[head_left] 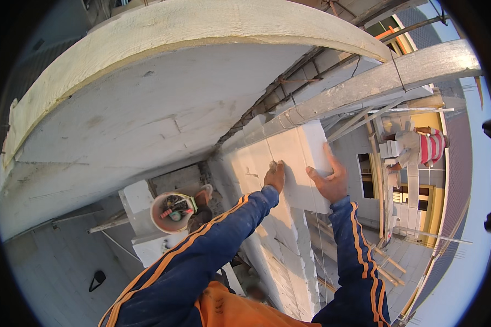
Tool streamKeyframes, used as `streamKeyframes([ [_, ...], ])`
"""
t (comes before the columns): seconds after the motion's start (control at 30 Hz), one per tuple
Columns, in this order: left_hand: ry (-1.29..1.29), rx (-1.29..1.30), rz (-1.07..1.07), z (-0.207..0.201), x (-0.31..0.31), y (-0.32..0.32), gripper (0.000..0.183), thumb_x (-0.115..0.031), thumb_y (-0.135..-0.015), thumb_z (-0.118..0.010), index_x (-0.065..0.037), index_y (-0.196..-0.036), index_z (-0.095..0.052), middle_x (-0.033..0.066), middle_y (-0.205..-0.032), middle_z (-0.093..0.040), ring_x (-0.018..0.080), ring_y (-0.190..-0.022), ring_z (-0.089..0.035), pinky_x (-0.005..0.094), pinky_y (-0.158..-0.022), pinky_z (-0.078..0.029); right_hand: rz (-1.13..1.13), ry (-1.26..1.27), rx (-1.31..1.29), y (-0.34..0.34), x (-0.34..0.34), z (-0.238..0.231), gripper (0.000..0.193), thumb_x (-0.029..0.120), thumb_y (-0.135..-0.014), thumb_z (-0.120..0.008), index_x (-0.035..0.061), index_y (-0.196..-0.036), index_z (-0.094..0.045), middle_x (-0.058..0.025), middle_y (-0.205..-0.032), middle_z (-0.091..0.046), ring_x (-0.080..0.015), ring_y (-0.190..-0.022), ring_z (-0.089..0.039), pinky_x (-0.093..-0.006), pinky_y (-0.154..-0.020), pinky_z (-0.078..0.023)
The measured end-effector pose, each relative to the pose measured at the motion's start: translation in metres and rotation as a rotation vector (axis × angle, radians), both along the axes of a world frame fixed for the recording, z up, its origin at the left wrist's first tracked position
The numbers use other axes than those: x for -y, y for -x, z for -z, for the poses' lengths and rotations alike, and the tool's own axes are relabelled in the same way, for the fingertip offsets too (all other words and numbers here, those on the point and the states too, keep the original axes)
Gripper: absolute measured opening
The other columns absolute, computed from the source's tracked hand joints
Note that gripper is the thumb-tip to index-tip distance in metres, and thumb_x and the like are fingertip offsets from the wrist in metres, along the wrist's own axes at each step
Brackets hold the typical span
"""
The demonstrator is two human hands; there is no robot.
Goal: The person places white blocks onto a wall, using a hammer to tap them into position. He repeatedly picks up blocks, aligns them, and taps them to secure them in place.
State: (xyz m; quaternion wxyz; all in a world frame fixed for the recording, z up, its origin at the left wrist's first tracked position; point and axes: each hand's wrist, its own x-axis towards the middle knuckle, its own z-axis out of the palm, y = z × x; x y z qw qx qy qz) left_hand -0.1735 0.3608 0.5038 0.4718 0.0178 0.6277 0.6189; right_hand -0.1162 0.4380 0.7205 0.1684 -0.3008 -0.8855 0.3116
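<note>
One block (300,155) at the right edge of the wall (280,249) seems heavy, brittle; take its flat sides. Left hand (275,177) is half-curled, hold unclear; right hand (333,184), open, touches it.

Navy sleeves (210,245) — orange-striped, perhaps dusty

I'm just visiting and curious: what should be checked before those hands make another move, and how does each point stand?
1. Right hand on the pale block: ok, fingers and thumb spread at its right edge.
2. Left hand empty: cannot tell, its fingers are curled near the block's left side.
3. Block level: cannot tell, the wide lens bends straight edges.
4. Space beyond the block's far end: not ok, a long pale beam passes close by.
5. Bucket with tools out of the way: ok, it stands apart to the left.
6. Co-worker away from the block: ok, well off to the right.
</note>
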Motion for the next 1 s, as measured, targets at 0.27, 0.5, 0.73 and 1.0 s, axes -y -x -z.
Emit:
streamKeyframes([
  [0.27,0.095,-0.061,0.027,-0.028,-0.001,0.016,0.080,-0.053,-0.102,-0.032,0.010,-0.151,-0.029,0.0333,-0.151,-0.038,0.0409,-0.143,-0.038,0.0383,-0.119,-0.029,-0.033,-0.044,-0.026,0.016,-0.007,0.008,0.074,0.019,-0.079,-0.083,-0.0101,-0.139,-0.052,-0.0214,-0.112,-0.070,-0.0229,-0.102,-0.070,-0.0332,-0.087,-0.054],
  [0.5,0.146,-0.133,0.050,-0.037,-0.005,0.024,0.077,-0.051,-0.103,-0.031,0.010,-0.150,-0.031,0.0351,-0.149,-0.038,0.0439,-0.139,-0.041,0.0405,-0.116,-0.033,-0.042,-0.061,-0.037,0.023,-0.010,0.012,0.073,0.021,-0.080,-0.083,-0.0105,-0.138,-0.052,-0.0218,-0.111,-0.070,-0.0235,-0.103,-0.070,-0.0333,-0.086,-0.055],
  [0.73,0.192,-0.075,0.066,-0.040,-0.010,0.025,0.077,-0.052,-0.103,-0.030,0.010,-0.150,-0.032,0.0341,-0.150,-0.039,0.0437,-0.139,-0.041,0.0402,-0.117,-0.032,-0.051,-0.118,0.023,0.026,-0.008,0.007,0.077,0.028,-0.079,-0.084,-0.0076,-0.139,-0.052,-0.0208,-0.109,-0.071,-0.0256,-0.101,-0.071,-0.0336,-0.083,-0.055],
  [1.0,0.205,-0.115,0.136,-0.041,-0.012,0.032,0.073,-0.048,-0.104,-0.026,0.009,-0.147,-0.037,0.0317,-0.150,-0.040,0.0410,-0.143,-0.037,0.0400,-0.119,-0.030,-0.013,-0.087,0.099,0.030,-0.001,0.001,0.078,0.030,-0.082,-0.083,-0.0075,-0.142,-0.049,-0.0222,-0.114,-0.070,-0.0233,-0.100,-0.069,-0.0339,-0.083,-0.055],
])
